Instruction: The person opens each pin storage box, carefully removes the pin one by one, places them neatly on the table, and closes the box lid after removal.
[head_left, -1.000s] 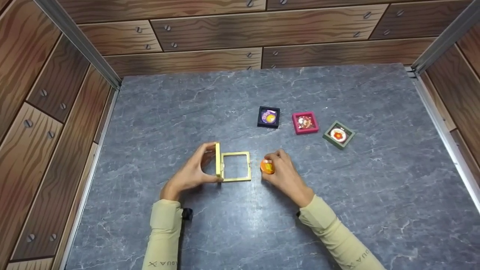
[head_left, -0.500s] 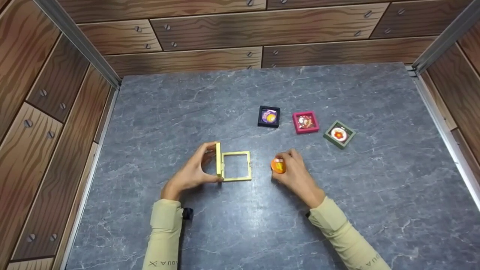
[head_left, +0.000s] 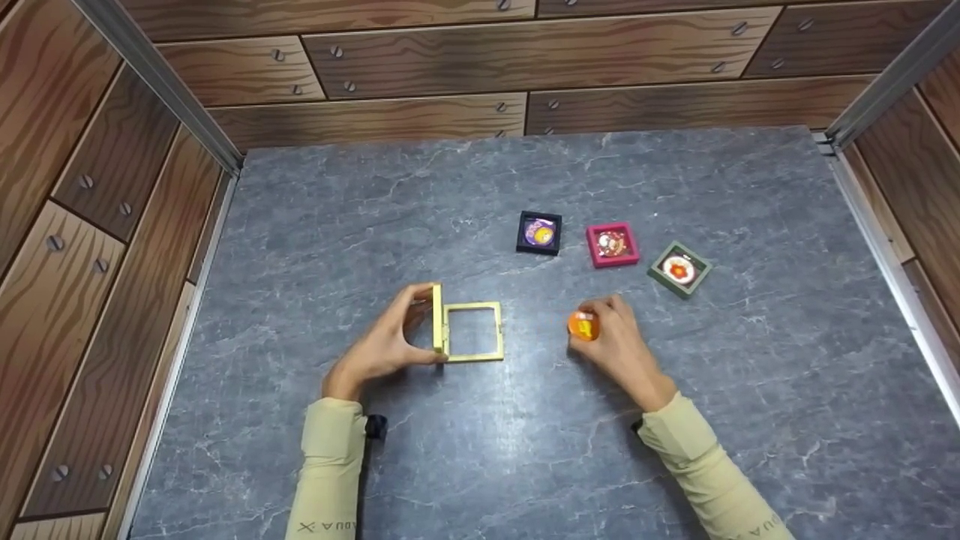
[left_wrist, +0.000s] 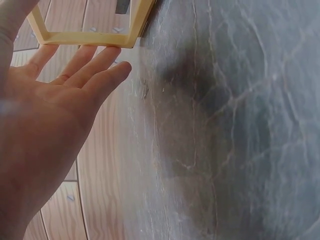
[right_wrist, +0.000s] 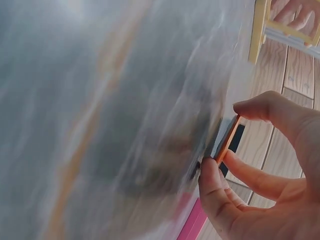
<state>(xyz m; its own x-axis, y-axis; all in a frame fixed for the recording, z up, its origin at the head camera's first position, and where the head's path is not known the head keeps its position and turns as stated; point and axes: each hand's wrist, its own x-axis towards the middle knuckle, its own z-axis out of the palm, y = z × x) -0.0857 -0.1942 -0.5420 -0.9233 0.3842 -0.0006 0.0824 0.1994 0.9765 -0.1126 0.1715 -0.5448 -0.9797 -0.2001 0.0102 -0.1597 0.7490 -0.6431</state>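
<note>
My left hand [head_left: 375, 346] grips the upright half of a hinged pale yellow display frame [head_left: 437, 319], thumb at the near edge and fingers at the far one. Its other half lies flat on the table to the right, opened out. In the left wrist view the fingertips meet the frame's edge [left_wrist: 85, 38]. A short way to the right, my right hand [head_left: 621, 351] pinches an orange round disc [head_left: 583, 326] with a yellow picture on it. The right wrist view shows this disc edge-on [right_wrist: 229, 140] between thumb and fingertips, close over the table.
Beyond the hands lie three small square frames with round pictures: a black frame [head_left: 518, 234], a pink frame [head_left: 613, 262] and a green frame [head_left: 670, 287]. The grey marbled table [head_left: 360, 202] has wood-patterned panels [head_left: 420, 67] along its back and sides.
My right hand has moved to the right with the orange disc, away from the yellow frame. The left hand and the yellow frame have stayed in place.
</note>
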